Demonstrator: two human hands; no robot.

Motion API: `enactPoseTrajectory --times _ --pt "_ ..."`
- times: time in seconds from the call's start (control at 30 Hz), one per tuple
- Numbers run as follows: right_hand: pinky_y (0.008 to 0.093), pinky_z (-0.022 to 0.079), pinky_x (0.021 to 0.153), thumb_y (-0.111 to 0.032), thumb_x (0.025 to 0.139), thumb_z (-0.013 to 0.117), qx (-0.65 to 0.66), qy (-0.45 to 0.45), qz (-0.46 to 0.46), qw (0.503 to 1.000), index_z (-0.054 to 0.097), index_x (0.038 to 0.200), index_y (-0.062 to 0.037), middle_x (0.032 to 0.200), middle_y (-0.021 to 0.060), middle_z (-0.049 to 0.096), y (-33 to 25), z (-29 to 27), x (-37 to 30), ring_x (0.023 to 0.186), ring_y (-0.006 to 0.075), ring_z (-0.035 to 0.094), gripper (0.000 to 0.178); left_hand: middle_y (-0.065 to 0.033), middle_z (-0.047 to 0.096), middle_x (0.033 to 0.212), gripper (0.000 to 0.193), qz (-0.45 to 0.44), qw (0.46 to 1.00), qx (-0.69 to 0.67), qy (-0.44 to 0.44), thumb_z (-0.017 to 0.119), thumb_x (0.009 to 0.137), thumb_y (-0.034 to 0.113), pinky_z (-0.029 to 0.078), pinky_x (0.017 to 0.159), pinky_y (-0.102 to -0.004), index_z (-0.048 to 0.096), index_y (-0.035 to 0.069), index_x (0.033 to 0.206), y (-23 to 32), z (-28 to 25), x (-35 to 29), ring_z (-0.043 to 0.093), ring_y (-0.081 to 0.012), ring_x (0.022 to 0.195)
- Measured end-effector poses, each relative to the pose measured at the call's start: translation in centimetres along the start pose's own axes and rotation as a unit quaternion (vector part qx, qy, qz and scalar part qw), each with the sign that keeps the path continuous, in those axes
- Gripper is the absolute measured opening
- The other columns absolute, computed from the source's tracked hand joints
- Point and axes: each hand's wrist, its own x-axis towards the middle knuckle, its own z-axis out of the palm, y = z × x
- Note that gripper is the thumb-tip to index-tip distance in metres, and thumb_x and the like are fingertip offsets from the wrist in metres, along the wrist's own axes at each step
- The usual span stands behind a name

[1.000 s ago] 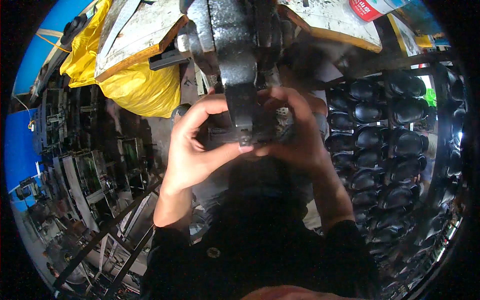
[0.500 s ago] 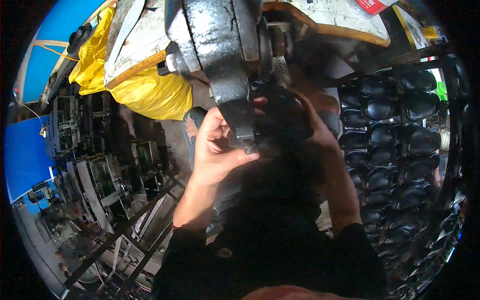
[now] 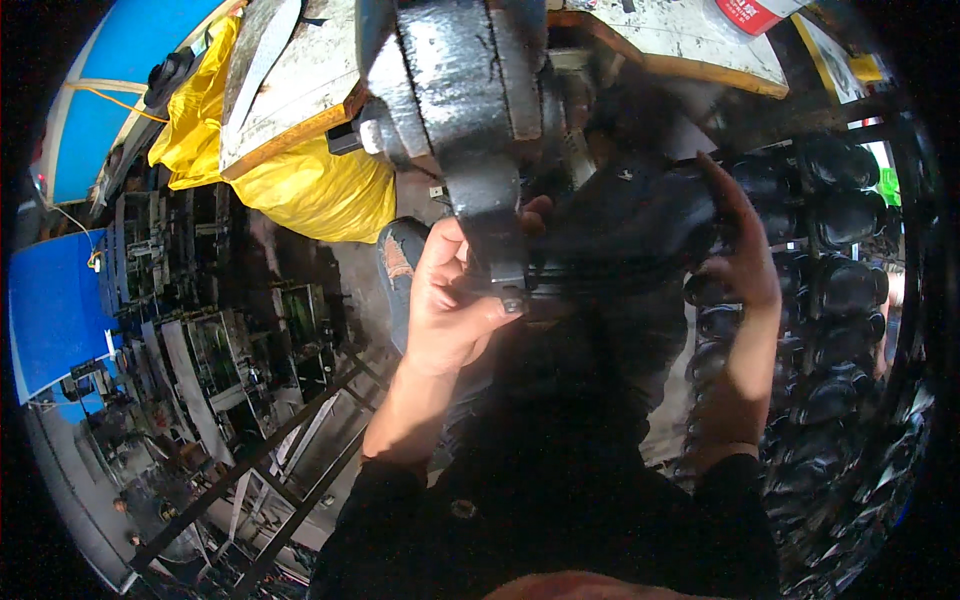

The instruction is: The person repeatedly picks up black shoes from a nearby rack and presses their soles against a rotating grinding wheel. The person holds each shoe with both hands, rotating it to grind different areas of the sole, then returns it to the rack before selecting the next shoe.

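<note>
A black shoe (image 3: 635,225) lies crosswise between my hands, its outline partly lost in shadow. My left hand (image 3: 450,305) closes on its left end, thumb at the near side, right beside the lower tip of a grey metal machine head (image 3: 455,75). The machine's narrow lower part hides some of my left fingers and that end of the shoe. At the shoe's right end my right hand (image 3: 745,255) is curved around it, fingers pointing away from me and thumb bent inward.
Beyond the machine is a worn white table (image 3: 310,90) with a yellowed edge, and a red and white container (image 3: 745,15) on it. Yellow plastic sacking (image 3: 320,190) bulges below its left side. A rack of several black shoes (image 3: 850,275) stands on my right, metal frames (image 3: 200,370) on my left.
My right hand has moved outward to the right, and more of the shoe shows between my hands. The left hand keeps its place by the machine tip. The whole view has shifted slightly.
</note>
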Motion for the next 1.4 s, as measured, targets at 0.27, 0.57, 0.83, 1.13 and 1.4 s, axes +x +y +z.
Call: enactPoseTrajectory --times 0.27,0.57,0.83,1.13,1.4 --pt "0.0409 0.027 0.119 0.003 0.042 0.079 -0.062 0.02 -0.016 0.998 0.042 0.148 -0.0029 0.154 0.0136 0.042 -4.8 -2.9 0.4 0.143 0.0275 0.037 0.112 -0.0139 0.059 0.129 0.063 -0.032 0.997 -0.059 0.048 0.074 0.08 -0.006 0.051 0.099 -0.0401 0.046 0.007 0.135 0.2 -0.9 -0.4 0.061 -0.0264 0.116" --pt "0.0433 0.031 0.117 -0.004 0.048 0.086 -0.017 0.084 -0.059 0.995 0.042 0.145 0.0023 0.151 0.019 0.044 -5.5 -2.8 -0.6 0.139 0.0305 0.042 0.107 -0.0129 0.04 0.151 0.064 -0.079 0.987 -0.122 0.068 0.078 0.083 0.01 0.042 0.108 -0.0495 0.046 0.01 0.139 0.1 -2.4 -1.0 0.048 -0.0295 0.133" --pt "0.0462 0.034 0.115 -0.013 0.054 0.089 0.06 0.114 -0.055 0.99 0.048 0.14 0.0018 0.145 0.0209 0.049 -7.4 0.6 -1.1 0.134 0.0334 0.048 0.097 -0.0133 0.037 0.155 0.065 -0.084 0.981 -0.155 0.084 0.075 0.085 0.017 0.036 0.114 -0.0519 0.046 0.007 0.143 0.2 -4.5 -1.5 0.042 -0.031 0.139" --pt "0.0442 0.034 0.114 -0.019 0.056 0.091 0.098 0.079 -0.044 0.991 0.051 0.139 -0.0026 0.146 0.0192 0.048 -9.2 6.8 0.2 0.136 0.0328 0.045 0.094 -0.0132 0.049 0.146 0.068 -0.038 0.978 -0.097 0.18 0.07 0.089 0.025 0.043 0.11 -0.0508 0.039 0.007 0.148 3.3 -9.3 -4.3 0.048 -0.0316 0.134" --pt "0.043 0.04 0.109 -0.028 0.056 0.095 0.073 0.023 -0.1 0.992 0.053 0.14 -0.0083 0.143 0.0195 0.047 -10.2 8.9 2.5 0.132 0.0331 0.048 0.096 -0.0201 0.037 0.154 0.063 0.174 0.901 0.321 0.234 0.056 0.091 0.011 0.025 0.119 -0.0435 0.033 -0.001 0.148 6.5 -6.5 -3.4 0.036 -0.0317 0.143"
